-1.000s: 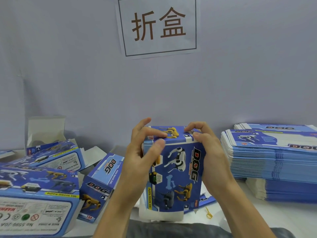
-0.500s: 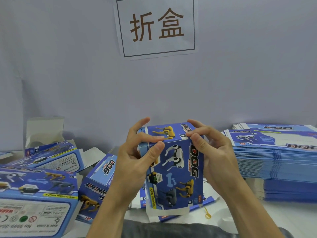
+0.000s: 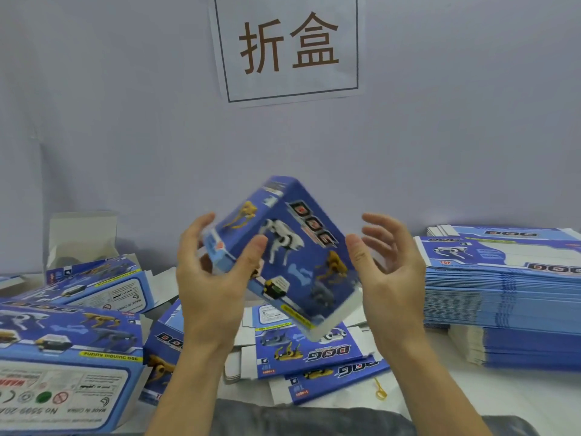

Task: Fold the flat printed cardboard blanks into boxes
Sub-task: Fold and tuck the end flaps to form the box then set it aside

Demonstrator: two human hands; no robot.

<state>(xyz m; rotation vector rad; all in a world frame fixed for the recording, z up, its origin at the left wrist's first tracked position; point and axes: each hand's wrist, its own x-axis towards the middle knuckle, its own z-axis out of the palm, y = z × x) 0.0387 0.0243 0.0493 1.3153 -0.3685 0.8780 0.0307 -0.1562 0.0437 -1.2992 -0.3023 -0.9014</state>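
Note:
A folded blue box (image 3: 292,256) printed with robot dogs and "DOG" is in the air above the table, tilted with its top leaning left, and it is blurred. My left hand (image 3: 207,287) grips its upper left end, thumb on the front face and fingers behind. My right hand (image 3: 390,278) is beside the box's right edge with its fingers spread and relaxed. Its thumb is at or just off the edge and it holds nothing. Loose flat blanks (image 3: 314,350) lie on the table under the box.
A tall stack of flat blanks (image 3: 503,297) stands at the right. Several folded boxes (image 3: 63,341) are piled at the left, one (image 3: 94,284) with an open white flap. A small yellow loop (image 3: 380,390) lies near the front edge. A paper sign (image 3: 289,45) hangs on the wall.
The box has risen and tipped to the left. My right hand has let go of its top and drawn back, fingers spread. My left hand keeps hold.

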